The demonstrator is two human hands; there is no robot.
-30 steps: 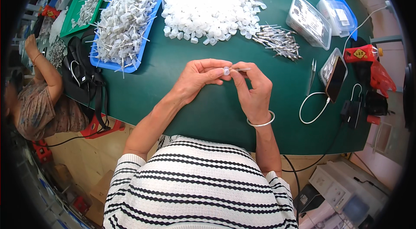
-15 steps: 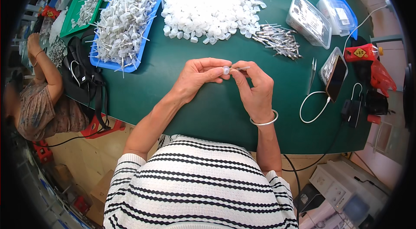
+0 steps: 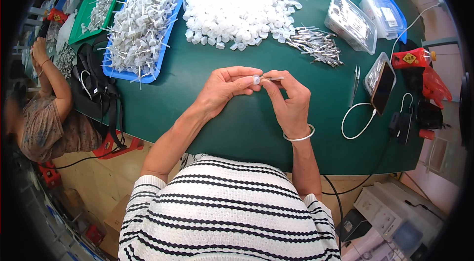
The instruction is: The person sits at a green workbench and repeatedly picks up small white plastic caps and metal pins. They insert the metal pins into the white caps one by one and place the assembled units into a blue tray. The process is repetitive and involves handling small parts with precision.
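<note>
Between the thumb and fingers of my left hand (image 3: 228,84) is a small white plastic cap (image 3: 256,80). My right hand (image 3: 291,95), with a bangle at the wrist, pinches a thin metal pin (image 3: 275,79) close beside the cap. The fingertips of both hands almost meet; whether the pin is inside the cap is hidden by them. Beyond my hands lies a big heap of white caps (image 3: 237,9) spilling from a clear bag. To its right is a pile of metal pins (image 3: 316,46).
At left, a blue tray (image 3: 148,76) holds capped pins; a green tray (image 3: 75,34) stands behind. A black bag (image 3: 94,80) lies near a seated person (image 3: 54,108). On the right are tweezers (image 3: 355,85), a clear box (image 3: 351,23), a phone (image 3: 382,88) and its white cable (image 3: 356,137).
My hands have barely moved and still hold the cap and the pin together. At left, the other person's hands have shifted slightly.
</note>
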